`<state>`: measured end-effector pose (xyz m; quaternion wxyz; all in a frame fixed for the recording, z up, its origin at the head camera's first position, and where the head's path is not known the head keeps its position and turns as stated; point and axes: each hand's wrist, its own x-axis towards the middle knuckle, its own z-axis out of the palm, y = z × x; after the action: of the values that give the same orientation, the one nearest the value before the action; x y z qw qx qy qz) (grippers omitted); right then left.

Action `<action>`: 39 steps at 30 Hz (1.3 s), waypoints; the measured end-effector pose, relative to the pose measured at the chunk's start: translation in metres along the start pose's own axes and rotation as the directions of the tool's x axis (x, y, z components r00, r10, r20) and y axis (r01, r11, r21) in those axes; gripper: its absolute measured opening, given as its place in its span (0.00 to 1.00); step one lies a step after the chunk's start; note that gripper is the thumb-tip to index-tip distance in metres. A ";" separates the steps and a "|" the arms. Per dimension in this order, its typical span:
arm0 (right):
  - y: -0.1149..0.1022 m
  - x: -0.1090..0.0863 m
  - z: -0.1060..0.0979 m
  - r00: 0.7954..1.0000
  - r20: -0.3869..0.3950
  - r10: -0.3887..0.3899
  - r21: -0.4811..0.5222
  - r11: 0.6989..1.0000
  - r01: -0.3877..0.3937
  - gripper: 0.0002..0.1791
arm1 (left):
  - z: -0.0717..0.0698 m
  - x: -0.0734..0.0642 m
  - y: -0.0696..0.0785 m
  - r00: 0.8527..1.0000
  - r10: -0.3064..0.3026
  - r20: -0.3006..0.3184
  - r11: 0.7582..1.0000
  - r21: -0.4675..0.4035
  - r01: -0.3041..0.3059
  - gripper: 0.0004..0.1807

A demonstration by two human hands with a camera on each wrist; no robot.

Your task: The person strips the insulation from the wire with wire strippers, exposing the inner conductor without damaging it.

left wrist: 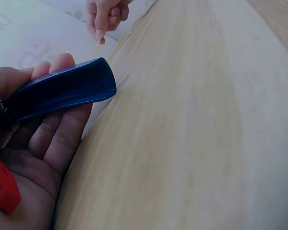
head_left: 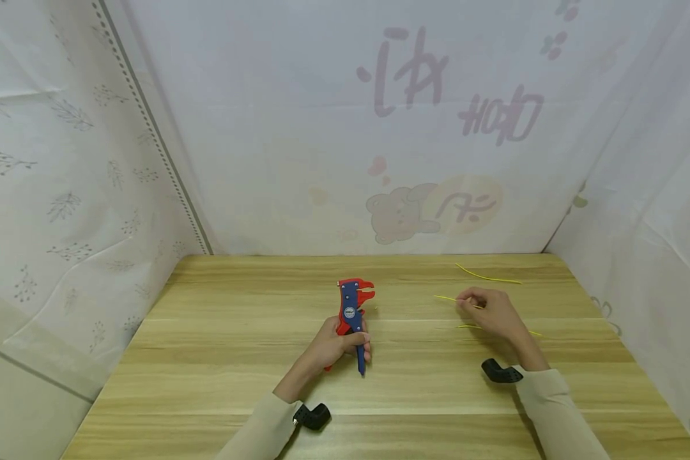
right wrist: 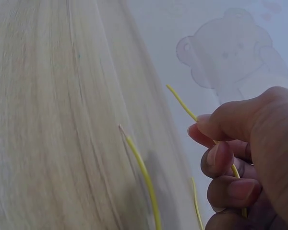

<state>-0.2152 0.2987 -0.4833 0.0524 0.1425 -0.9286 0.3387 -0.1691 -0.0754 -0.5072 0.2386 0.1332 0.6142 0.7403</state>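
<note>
My left hand grips a red and blue wire stripper by its handles, its red jaws pointing away and to the right. In the left wrist view, the thumb and fingers lie about the blue handle. To the right, my right hand pinches a thin yellow wire between thumb and index finger, one end sticking out leftward. Beneath that hand a second yellow wire lies on the table, partly hidden; its near end is bare metal in the right wrist view.
A third yellow wire lies towards the back right of the wooden table. Beside the stripper's jaws is a tiny yellow bit. Printed curtains stand behind the table and at both sides. Each sleeve carries a black wrist mount.
</note>
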 end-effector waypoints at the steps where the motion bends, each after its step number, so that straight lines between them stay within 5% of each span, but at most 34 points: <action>1: 0.000 0.000 0.000 1.000 0.000 0.002 0.000 1.000 -0.002 0.08 | 0.000 0.000 0.000 1.000 0.000 0.000 1.000 0.001 0.000 0.08; 24: -0.025 0.007 0.004 1.000 0.007 0.016 0.074 0.997 -0.016 0.11 | 0.002 0.001 -0.001 1.000 -0.003 0.004 1.000 0.010 0.003 0.07; 39: -0.043 0.012 0.014 0.999 0.005 -0.044 0.151 0.988 0.043 0.11 | -0.001 0.001 -0.001 1.000 0.024 0.000 1.000 0.011 -0.024 0.13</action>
<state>-0.2135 0.2556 -0.4655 0.0451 0.1678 -0.8972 0.4061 -0.1701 -0.0753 -0.5086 0.2291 0.1419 0.6168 0.7396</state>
